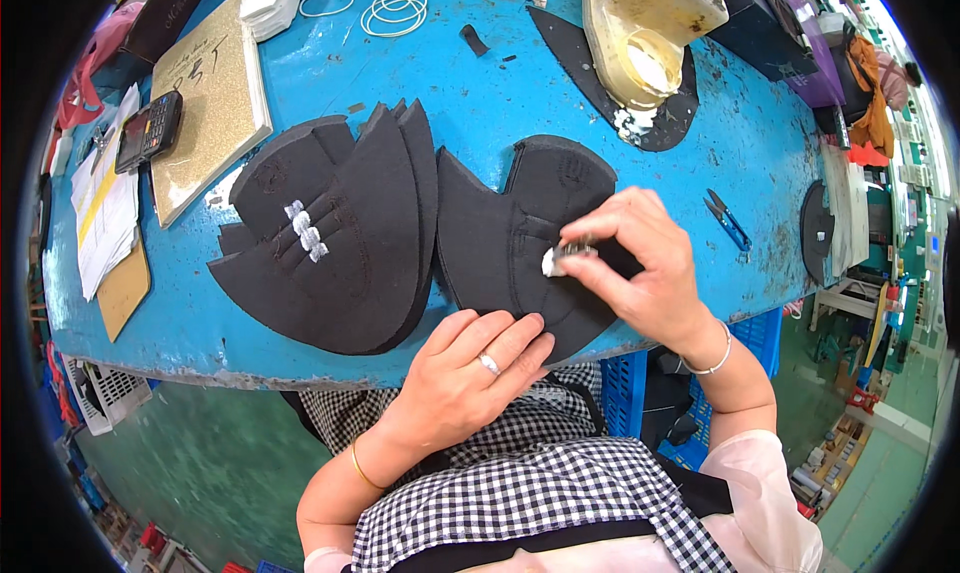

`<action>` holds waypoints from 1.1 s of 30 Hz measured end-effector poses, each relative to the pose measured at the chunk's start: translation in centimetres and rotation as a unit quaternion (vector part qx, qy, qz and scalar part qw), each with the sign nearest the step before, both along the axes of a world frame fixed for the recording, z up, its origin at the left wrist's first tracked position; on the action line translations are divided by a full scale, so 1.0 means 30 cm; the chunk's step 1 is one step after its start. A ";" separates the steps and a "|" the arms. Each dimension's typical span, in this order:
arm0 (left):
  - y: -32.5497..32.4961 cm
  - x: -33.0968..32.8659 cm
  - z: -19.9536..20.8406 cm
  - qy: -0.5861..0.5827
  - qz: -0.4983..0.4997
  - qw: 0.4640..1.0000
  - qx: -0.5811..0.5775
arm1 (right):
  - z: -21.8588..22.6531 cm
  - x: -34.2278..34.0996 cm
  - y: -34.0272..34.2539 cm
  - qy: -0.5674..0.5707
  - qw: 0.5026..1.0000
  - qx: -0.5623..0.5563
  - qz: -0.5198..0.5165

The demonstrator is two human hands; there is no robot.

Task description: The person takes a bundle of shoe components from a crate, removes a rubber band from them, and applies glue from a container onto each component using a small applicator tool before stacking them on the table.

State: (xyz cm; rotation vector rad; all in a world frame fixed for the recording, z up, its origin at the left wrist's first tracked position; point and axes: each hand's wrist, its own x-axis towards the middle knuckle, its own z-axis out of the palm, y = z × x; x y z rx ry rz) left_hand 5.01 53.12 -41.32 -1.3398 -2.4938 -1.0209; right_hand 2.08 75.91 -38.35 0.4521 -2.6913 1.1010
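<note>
Centre frame, I pinch a small brush (pixel 574 249) tipped with white paste (pixel 549 264) in my right hand (pixel 650 263) at a black fabric piece (pixel 475 213), my left hand (pixel 465 378) laid flat along its lower edge, apparently mid-dabbing, the next stroke likely needing a light touch.

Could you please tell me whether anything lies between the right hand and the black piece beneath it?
Only the small white-tipped tool pinched in the right hand comes between it and the black piece. Nothing else visible is in the way; the left hand rests at the piece's near edge.
</note>
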 end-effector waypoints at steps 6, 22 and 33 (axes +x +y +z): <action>0.003 -0.017 0.027 -0.024 -0.015 1.000 -0.003 | -0.026 -0.058 0.023 0.058 0.996 0.032 -0.066; 0.022 -0.008 0.122 0.128 -0.106 0.982 0.088 | 0.022 0.019 0.106 0.034 0.932 -0.333 -0.136; -0.191 -0.095 0.102 0.047 0.139 0.988 -0.041 | -0.013 0.029 0.028 -0.080 0.976 -0.172 -0.109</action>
